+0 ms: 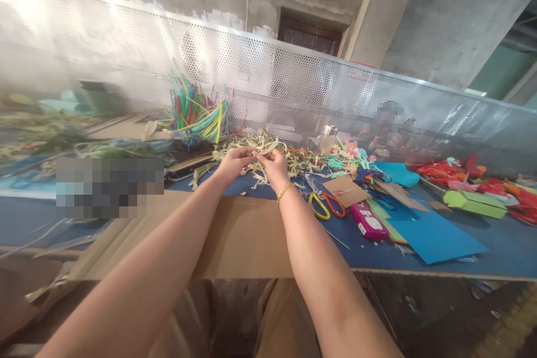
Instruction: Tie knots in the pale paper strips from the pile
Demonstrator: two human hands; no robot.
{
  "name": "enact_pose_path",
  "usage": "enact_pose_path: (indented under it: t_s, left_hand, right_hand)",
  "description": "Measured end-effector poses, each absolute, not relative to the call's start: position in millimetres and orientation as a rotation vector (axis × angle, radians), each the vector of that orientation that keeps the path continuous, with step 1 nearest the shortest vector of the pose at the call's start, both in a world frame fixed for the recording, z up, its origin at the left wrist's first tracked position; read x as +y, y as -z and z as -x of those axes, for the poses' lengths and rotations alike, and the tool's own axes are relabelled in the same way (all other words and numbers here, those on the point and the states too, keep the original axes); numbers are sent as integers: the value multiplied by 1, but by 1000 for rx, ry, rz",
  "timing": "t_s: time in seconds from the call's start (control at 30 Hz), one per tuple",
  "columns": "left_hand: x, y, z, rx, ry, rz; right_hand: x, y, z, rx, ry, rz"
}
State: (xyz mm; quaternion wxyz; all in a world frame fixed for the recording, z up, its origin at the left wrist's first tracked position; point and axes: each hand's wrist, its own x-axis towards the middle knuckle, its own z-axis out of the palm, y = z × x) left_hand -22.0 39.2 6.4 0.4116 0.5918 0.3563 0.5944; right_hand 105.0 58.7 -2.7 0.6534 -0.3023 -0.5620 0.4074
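Both my hands meet at the middle of the view, above the far edge of a brown cardboard sheet [247, 235]. My left hand [236, 164] has its fingers pinched on a pale green strip [267, 148]. The fingers of my right hand [274, 166], below a gold bracelet, are closed on the same strip, almost touching the left fingertips. Behind the hands lies a tangled heap of similar pale strips [302, 163]. Parts of the strip between the fingers are hidden.
Right of the cardboard lie yellow-handled scissors [319, 207], red-handled scissors [334, 205], a purple packet [369, 222] and blue paper [436, 232]. Colourful pipe cleaners [197, 112] stand at the back left, before a perforated metal screen [251, 78]. Red craft pieces [444, 170] lie far right.
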Motion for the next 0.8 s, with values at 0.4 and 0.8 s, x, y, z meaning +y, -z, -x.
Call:
enact_pose_path:
  t_s: [0.4,0.8]
  left_hand:
    - [42,-4,26,942,-1614,-1493]
    - [43,-7,36,935,-1654,-1288]
  right_hand:
    - [56,2,-101,-1172,-1023,691]
    - [48,-2,-100,-1200,-928,779]
